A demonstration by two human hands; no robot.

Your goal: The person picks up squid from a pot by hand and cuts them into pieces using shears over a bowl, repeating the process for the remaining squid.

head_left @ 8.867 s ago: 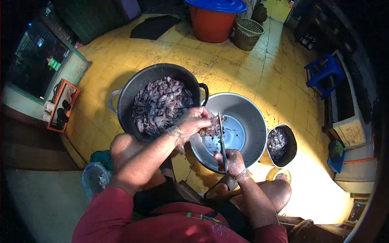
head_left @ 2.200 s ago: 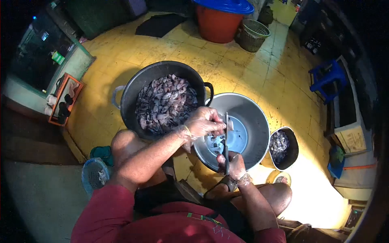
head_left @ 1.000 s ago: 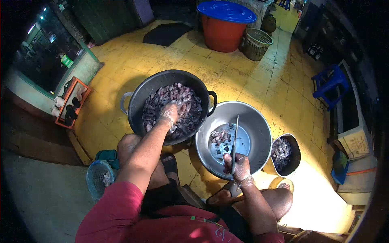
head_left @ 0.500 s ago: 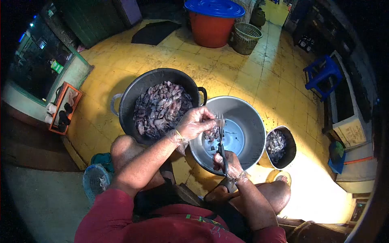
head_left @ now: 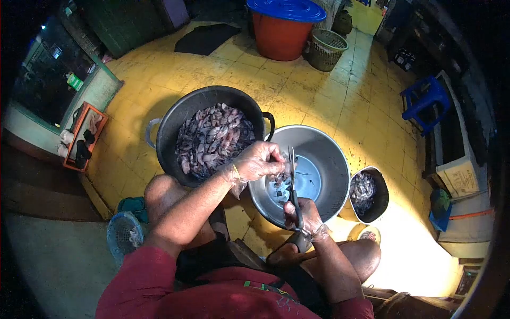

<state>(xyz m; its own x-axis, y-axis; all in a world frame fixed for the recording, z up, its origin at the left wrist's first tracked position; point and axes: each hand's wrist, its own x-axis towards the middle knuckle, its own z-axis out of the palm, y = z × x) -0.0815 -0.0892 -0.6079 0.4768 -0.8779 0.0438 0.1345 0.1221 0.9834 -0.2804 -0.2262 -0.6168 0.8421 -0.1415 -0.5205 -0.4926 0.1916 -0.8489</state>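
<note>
My left hand (head_left: 256, 162), in a clear plastic glove, pinches a small piece of squid (head_left: 285, 167) above the grey basin (head_left: 333, 173). My right hand (head_left: 307, 215), gloved too, is closed round the handles of scissors (head_left: 294, 183). Their blades point away from me, slightly parted, right beside the squid piece. Cut bits (head_left: 278, 190) lie on the basin's floor beneath, partly hidden by my left hand. To the left, a large black tub (head_left: 169, 123) holds a heap of whole-looking squid (head_left: 215, 139).
A smaller container (head_left: 383, 198) with pale and dark squid parts stands right of the basin. A blue basket (head_left: 113, 239) sits by my left knee. Farther off are a red tub (head_left: 279, 37), a wicker-like basket (head_left: 325, 50) and a blue stool (head_left: 425, 103).
The squid piece at my left fingertips shows less beyond the fingers than before. The fingers are more curled, and the scissors have shifted slightly to the right. The camera view has moved a little.
</note>
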